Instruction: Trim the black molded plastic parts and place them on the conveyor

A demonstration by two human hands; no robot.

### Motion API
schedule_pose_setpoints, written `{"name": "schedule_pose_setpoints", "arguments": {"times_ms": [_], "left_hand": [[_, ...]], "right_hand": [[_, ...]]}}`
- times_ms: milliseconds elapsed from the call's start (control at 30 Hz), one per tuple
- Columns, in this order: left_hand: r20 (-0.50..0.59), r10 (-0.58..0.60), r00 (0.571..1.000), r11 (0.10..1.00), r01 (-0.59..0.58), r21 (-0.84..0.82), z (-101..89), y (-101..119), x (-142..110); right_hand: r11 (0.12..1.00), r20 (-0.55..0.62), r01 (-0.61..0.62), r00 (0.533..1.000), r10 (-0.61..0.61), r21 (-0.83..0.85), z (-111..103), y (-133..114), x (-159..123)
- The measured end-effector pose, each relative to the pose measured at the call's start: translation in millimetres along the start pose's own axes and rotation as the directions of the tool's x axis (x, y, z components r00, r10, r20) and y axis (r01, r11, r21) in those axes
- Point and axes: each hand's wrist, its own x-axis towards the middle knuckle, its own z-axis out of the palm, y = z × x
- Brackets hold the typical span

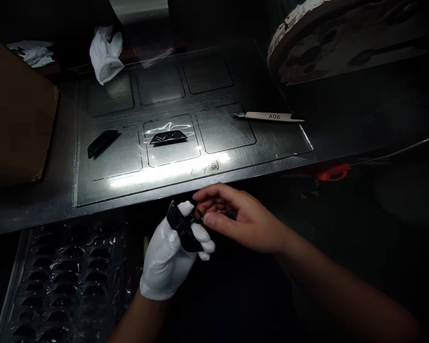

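My left hand (pixel 171 257), in a white glove, is closed around a glossy black plastic part (pixel 186 233) just in front of the table's edge. The bare fingers of my right hand (pixel 232 214) pinch a small dark curved piece (pixel 199 216) at the part's right side. Whether that piece is joined to the part I cannot tell. On the glass-topped table lies a similar black part (pixel 103 143) at the left. Another black part (pixel 168 137) rests in clear film near the middle.
A knife-like tool marked A06 (pixel 273 116) lies on the sheet (pixel 221 166) at right. A white glove (pixel 106 55) is at the back, a cardboard box (pixel 17 114) at left. Below left stands a tray (pixel 12 281) of black parts. Red-handled scissors (pixel 334 173) are at right.
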Motion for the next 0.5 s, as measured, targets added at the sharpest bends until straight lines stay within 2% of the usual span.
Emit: {"name": "schedule_pose_setpoints", "arguments": {"times_ms": [67, 133, 200, 267, 300, 333, 433, 467, 500], "left_hand": [[-0.021, -0.021, 1.0, 0.997, 0.022, 0.077, 0.6, 3.6, -0.9], [-0.114, -0.038, 0.993, 0.954, 0.07, 0.293, 0.0, 10.6, -2.3], [-0.259, 0.052, 0.964, 0.826, 0.105, 0.554, -1.0, 18.6, -2.9], [-0.344, 0.192, 0.919, 0.724, 0.104, 0.682, -1.8, 25.1, -2.7], [-0.366, 0.225, 0.903, 0.722, 0.098, 0.685, -2.0, 27.6, -2.9], [-0.378, 0.211, 0.902, 0.751, 0.098, 0.653, -2.1, 29.9, -3.7], [-0.329, 0.047, 0.943, 0.889, 0.111, 0.444, -3.4, 38.8, -10.4], [-0.288, 0.007, 0.957, 0.924, 0.104, 0.368, -5.0, 43.8, -13.3], [-0.246, -0.002, 0.969, 0.949, 0.079, 0.304, -7.3, 50.3, -16.2]], "right_hand": [[0.987, 0.09, -0.137, 0.987, 0.129, 0.081, 0.8, 0.1, 1.4], [0.995, 0.125, -0.099, 0.987, 0.099, -0.01, 2.6, -1.2, 2.8], [0.964, 0.049, 0.09, 0.996, -0.08, -0.251, 6.3, -3.1, 4.2], [0.837, 0.017, 0.267, 0.955, -0.295, -0.477, 11.6, -4.8, 6.8], [0.794, 0.023, 0.315, 0.934, -0.356, -0.521, 14.4, -5.9, 9.0], [0.794, 0.028, 0.323, 0.932, -0.361, -0.515, 17.1, -7.5, 11.8], [0.932, 0.129, 0.183, 0.98, -0.149, -0.313, 24.2, -17.0, 25.5], [0.952, 0.184, 0.145, 0.978, -0.096, -0.27, 26.5, -21.8, 32.6], [0.949, 0.247, 0.167, 0.964, -0.1, -0.269, 28.8, -27.4, 41.7]]}}
